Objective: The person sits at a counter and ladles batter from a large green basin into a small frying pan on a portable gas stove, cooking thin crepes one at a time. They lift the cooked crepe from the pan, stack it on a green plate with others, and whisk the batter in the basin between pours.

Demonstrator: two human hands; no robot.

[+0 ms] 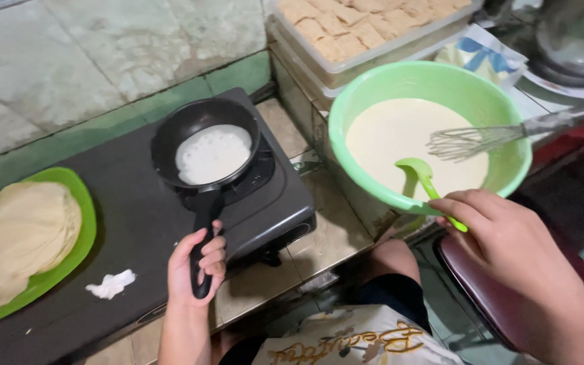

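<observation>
My left hand grips the black handle of a small black frying pan that sits on a black single-burner stove. A thin round layer of pale batter covers the pan's bottom. My right hand holds the handle of a green ladle whose scoop rests in a large green bowl of cream-coloured batter. A metal whisk leans in the same bowl, its wires in the batter.
A green plate at the left holds a stack of thin cooked crepes. A crumpled white tissue lies on the stove top. Clear tubs of folded pastries stand behind the bowl. A dark red stool is under my right arm.
</observation>
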